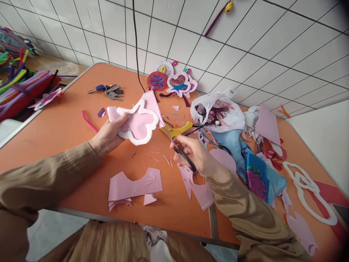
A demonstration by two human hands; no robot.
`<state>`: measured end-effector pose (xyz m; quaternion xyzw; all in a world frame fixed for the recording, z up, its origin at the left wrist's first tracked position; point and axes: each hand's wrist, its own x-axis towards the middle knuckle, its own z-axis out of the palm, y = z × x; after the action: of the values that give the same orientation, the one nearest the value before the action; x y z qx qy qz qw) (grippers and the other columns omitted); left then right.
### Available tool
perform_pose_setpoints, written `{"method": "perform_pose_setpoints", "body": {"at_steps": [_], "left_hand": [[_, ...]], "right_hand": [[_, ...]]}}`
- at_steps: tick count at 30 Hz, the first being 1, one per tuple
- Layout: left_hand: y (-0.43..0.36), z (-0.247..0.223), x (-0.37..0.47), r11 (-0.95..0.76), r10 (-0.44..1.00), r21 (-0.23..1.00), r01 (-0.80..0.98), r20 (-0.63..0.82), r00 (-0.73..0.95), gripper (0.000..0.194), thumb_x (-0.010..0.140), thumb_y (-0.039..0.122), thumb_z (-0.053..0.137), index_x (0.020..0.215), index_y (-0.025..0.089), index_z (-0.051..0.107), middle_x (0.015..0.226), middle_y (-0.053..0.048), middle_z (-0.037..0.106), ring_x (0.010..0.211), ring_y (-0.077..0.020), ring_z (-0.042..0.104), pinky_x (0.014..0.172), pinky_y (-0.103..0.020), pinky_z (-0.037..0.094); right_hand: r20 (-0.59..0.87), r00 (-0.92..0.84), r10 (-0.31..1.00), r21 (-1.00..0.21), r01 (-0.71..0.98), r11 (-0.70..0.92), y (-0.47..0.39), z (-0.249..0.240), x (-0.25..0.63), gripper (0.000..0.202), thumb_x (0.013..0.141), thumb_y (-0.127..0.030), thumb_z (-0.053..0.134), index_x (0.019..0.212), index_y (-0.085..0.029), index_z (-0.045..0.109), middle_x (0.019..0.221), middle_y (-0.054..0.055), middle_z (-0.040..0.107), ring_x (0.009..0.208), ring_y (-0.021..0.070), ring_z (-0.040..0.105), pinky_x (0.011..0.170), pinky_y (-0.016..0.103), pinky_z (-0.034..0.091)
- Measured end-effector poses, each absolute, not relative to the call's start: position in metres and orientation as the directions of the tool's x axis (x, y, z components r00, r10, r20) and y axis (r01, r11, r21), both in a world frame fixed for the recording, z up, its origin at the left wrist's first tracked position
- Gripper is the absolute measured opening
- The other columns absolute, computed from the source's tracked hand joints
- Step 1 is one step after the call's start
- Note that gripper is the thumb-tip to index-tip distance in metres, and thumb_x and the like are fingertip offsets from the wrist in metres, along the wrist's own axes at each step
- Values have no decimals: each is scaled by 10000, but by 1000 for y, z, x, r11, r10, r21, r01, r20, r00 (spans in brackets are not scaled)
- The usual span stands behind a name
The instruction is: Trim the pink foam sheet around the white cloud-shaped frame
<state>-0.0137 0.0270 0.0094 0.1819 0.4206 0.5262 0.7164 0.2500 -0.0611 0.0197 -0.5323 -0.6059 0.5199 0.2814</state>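
My left hand (110, 131) is closed on a pink foam sheet (153, 103) with a white flower-shaped outline (141, 140) on it, held above the table. In my right hand (195, 151) is a pair of scissors (186, 159) with dark handles. The blades point up and left and meet the sheet's right edge; whether they are apart I cannot make out. Just behind the blades lies a yellow glue gun (178, 130). Pink offcuts (135, 185) lie on the table below my hands, with thin trimmings scattered around.
Finished round and flower-shaped ornaments (157, 80) lean at the tiled wall. A white plastic bag (237, 116) holds dark tassels. Keys (110, 91) lie at the back left, near bundled pipe cleaners (24, 91). Blue fabric (256, 174) and white cut-out outlines (308, 189) lie on the right.
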Motion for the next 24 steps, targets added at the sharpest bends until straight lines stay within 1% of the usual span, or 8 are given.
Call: {"method": "perform_pose_setpoints", "body": {"at_steps": [4,6,8,10,13,17,21,24], "left_hand": [[37,19,-21,423,895,766,-484,-435,94,125,1048,110,644,1116,104,749,800,-62,793,629,-186,750,602,-273,652],[42,23,-26,453,891,815,-362,-429,150,179,1070,172,634,1191,92,740,644,-37,723,446,-158,614,435,-249,539],[46,24,-31,431,901,852,-296,-387,196,195,1083,209,624,1187,85,733,626,-58,719,396,-157,565,308,-217,357],[50,26,-35,403,908,876,-263,-348,233,165,1073,200,644,1139,74,728,622,-63,719,400,-166,576,288,-209,306],[54,31,-36,383,915,892,-238,-332,228,127,1054,143,667,1096,41,730,668,-85,746,481,-184,652,351,-206,405],[55,41,-32,374,920,892,-253,-324,221,94,1042,61,658,1060,17,739,753,-106,774,642,-206,733,588,-279,605],[54,47,-30,355,924,911,-211,-306,230,90,1029,32,660,987,30,740,756,-99,761,661,-199,719,650,-294,604],[53,50,-29,363,921,915,-174,-323,219,135,1048,34,628,1089,13,755,765,-95,760,692,-207,720,686,-309,602]], "right_hand": [[-269,-318,909,-910,392,-132,-52,37,277,639,686,-694,906,997,-170,712,689,-38,561,495,96,494,447,245,381],[-271,-347,898,-906,407,-116,-49,46,287,606,623,-650,956,926,-159,773,697,-9,596,530,107,502,447,248,398],[-293,-369,882,-904,409,-129,-48,53,294,505,599,-543,999,873,-167,804,787,39,680,628,150,585,523,289,521],[-302,-368,880,-901,413,-136,-48,58,297,438,595,-475,1008,876,-184,839,850,59,718,692,178,627,583,326,589],[-283,-341,896,-886,451,-109,-51,63,297,441,592,-443,1007,938,-202,880,820,36,690,687,168,616,592,323,596],[-268,-319,909,-848,525,-66,-55,70,291,472,576,-446,1011,958,-194,892,751,6,626,649,144,554,556,300,533],[-293,-291,911,-808,584,-74,-59,74,286,517,610,-451,975,1008,-132,888,771,13,582,667,136,518,563,295,467],[-270,-306,913,-777,629,-19,-60,71,285,455,646,-486,940,941,-146,876,753,1,526,648,129,456,547,296,411]]}}
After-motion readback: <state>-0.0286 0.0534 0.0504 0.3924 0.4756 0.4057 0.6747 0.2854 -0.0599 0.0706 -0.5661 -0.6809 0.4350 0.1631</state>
